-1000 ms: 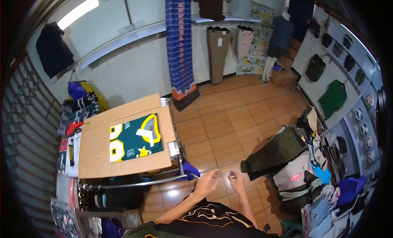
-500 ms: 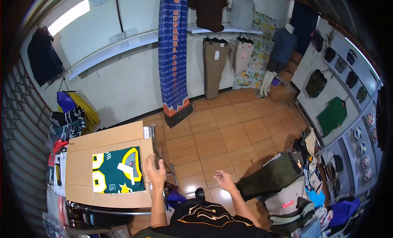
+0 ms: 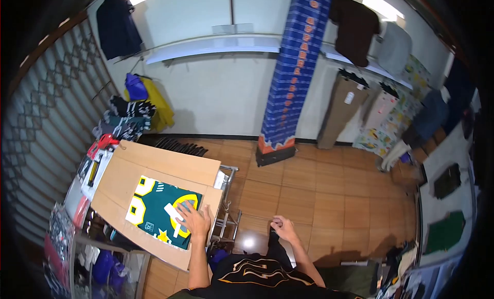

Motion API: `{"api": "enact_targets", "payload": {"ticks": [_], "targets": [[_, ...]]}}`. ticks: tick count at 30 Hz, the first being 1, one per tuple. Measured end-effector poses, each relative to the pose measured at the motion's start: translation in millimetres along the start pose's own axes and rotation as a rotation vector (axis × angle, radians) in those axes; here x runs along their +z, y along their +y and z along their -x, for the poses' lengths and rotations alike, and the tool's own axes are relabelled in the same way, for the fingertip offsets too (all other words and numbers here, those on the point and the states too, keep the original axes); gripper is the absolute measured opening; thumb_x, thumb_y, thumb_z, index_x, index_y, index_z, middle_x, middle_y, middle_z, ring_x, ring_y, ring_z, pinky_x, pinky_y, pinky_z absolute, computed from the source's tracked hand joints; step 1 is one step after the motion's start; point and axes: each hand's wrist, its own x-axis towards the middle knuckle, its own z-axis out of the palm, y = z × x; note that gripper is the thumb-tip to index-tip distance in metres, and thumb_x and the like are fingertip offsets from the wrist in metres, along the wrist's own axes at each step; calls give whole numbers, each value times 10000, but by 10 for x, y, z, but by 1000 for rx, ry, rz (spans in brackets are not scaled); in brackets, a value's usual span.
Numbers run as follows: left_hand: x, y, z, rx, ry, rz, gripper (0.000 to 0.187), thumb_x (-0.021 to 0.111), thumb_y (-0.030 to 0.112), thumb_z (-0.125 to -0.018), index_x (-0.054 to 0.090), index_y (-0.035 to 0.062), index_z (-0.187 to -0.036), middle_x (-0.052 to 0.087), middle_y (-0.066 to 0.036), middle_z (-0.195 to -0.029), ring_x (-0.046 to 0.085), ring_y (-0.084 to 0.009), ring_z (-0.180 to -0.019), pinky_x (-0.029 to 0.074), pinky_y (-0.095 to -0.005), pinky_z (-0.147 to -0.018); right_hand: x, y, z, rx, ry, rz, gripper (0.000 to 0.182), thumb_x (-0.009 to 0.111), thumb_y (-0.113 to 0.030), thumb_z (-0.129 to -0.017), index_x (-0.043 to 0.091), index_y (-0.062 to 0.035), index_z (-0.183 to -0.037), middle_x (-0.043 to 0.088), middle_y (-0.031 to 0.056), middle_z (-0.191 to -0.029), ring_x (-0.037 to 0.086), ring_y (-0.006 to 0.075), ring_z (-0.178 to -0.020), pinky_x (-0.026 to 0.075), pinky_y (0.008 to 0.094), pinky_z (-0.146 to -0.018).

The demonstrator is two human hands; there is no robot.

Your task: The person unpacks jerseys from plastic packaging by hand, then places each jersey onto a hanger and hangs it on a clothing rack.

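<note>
One head-worn camera looks forward and down over the wearer's black shirt (image 3: 252, 270), left hand (image 3: 195, 222) and right hand (image 3: 283, 228), in a wide, curved view darkened at the corners. The cardboard tabletop (image 3: 116, 181) lies near, below and left, its near right corner closest to the shirt; beyond its far right corner the view reaches the patterned pillar (image 3: 293, 67) and back wall (image 3: 206, 93).

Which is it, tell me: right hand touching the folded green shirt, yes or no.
No, the right hand is apart from the folded green shirt.
</note>
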Motion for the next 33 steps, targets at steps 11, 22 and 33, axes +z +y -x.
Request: {"api": "enact_targets", "payload": {"ticks": [11, 22, 33], "targets": [[-72, 480, -192, -335, 164, 106, 751, 624, 531, -921, 478, -43, -1382, 304, -317, -1563, 225, -447, -1493, 95, -682, -1166, -222, -526, -2044, -248, -439, 10, 392, 699, -158, -931, 619, 40, -1259, 725, 197, -1101, 718, 227, -988, 580, 355, -859], [324, 734, -475, -537, 294, -23, 745, 560, 535, -942, 406, 118, -1539, 287, -384, -1534, 182, -521, -1479, 106, -684, -1163, 1004, -2404, -3148, -697, -789, 38, 318, 692, -153, -907, 654, 1, -1183, 724, 213, -1068, 720, 326, -963, 568, 397, -850], [339, 730, -447, -471, 408, -59, 674, 589, 514, -928, 490, 137, -1478, 347, -389, -1481, 218, -534, -1453, 157, -695, -1136, 3021, -3367, -2395, -1213, -1052, 155, 279, 690, -172, -902, 683, -23, -1138, 709, 216, -1098, 653, 405, -1057, 519, 458, -945]]}}
